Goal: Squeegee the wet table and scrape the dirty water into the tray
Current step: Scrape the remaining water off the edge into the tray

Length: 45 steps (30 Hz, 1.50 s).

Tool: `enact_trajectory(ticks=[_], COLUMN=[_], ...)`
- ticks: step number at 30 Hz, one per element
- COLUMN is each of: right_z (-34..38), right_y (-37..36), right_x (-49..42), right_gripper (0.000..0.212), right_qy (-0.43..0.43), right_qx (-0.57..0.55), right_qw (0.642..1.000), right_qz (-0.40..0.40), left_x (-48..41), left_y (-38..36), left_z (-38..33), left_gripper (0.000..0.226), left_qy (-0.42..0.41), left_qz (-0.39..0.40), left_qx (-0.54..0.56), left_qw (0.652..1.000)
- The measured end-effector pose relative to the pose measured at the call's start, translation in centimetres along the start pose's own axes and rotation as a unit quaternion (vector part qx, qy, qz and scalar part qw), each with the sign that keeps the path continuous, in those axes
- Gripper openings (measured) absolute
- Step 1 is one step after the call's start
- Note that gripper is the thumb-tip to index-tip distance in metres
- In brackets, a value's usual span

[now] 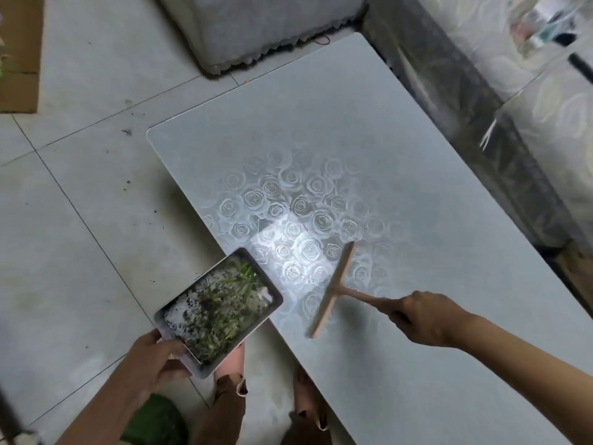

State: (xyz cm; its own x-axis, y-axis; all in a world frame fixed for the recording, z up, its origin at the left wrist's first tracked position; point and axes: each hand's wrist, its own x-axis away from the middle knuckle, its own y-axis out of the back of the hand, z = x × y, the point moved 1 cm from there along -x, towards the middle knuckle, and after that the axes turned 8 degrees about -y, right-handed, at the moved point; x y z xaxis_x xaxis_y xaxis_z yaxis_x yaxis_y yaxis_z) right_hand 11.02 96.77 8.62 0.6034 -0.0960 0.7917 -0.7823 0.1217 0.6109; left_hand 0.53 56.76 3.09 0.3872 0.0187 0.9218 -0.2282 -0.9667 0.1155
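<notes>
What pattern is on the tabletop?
Pale grey tabletop with white outlined roses, clearest in the head view.

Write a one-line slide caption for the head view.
Right hand holds a squeegee on the table; left hand holds a tray of debris at its edge.

Home living room is being indicated, not a shop or lab. A table (369,130) with a rose-pattern top is being flanked by soft furniture. A grey upholstered seat (256,24) with a fringed lower edge is being seen at the far end. The piece along the right side is being draped in a glossy rose-print cover (558,123). Blurred household clutter (539,24) is being kept on top of it. The floor (80,220) is being formed by large pale tiles, with dirt specks (127,132) scattered about. Flat cardboard (19,59) is being kept at the far left.
</notes>
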Motion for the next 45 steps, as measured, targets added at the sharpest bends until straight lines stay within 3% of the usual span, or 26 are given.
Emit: enact_trajectory(ticks=[4, 6, 9, 13, 17, 25, 32, 35, 40, 45], right_z=[-2.7, -5.3, -10.0, -16.6, -19.9, -20.3, -20.8, -18.4, -13.7, -17.6], right_y=[-1.0, -1.2, -1.8, -2.1, -3.2, -5.1, -4.0, -4.3, -4.6, -1.7], right_x=[0.4, 0.0, 0.2, -0.3, -2.9, -5.6, -7.8, -9.2, -11.6, -11.3], right_gripper=[0.050, 0.046, 0.017, 0.005, 0.010, 0.021, 0.038, 0.037, 0.032, 0.035], right_qy=[0.009, -0.048, -0.080, -0.096, -0.103, -0.045, -0.068, -0.037, 0.019, -0.009], right_qx=[-0.020, -0.005, 0.008, 0.052, 0.053, 0.040, 0.038, 0.046, 0.054, 0.057], right_qw=[0.999, 0.999, 0.997, 0.994, 0.993, 0.991, 0.987, 0.983, 0.979, 0.982], right_qz=[-0.024, -0.006, 0.018, 0.032, 0.022, -0.123, -0.142, -0.172, -0.196, -0.181], left_x=[0.6, 0.8, 1.5, 2.2, 1.9, 1.9, 0.4, -0.7, -3.2, -5.3], left_y=[-2.4, -3.5, -5.9, -8.9, -11.1, -12.7, -12.8, -13.7, -15.4, -17.2], left_z=[1.8, 2.7, 4.4, 6.7, 8.9, 11.9, 14.8, 16.1, 17.3, 17.1], left_gripper=[0.022, 0.022, 0.014, 0.020, 0.031, 0.027, 0.047, 0.050, 0.041, 0.026], left_qy=[0.016, 0.015, 0.009, 0.017, 0.008, -0.009, -0.015, -0.008, 0.022, 0.043], left_qz=[-0.007, -0.017, -0.033, -0.046, -0.067, -0.108, -0.137, -0.156, -0.179, -0.166], left_qx=[0.046, 0.068, 0.114, 0.191, 0.260, 0.380, 0.445, 0.476, 0.524, 0.535], left_qw=[0.999, 0.997, 0.993, 0.980, 0.963, 0.919, 0.885, 0.865, 0.832, 0.827])
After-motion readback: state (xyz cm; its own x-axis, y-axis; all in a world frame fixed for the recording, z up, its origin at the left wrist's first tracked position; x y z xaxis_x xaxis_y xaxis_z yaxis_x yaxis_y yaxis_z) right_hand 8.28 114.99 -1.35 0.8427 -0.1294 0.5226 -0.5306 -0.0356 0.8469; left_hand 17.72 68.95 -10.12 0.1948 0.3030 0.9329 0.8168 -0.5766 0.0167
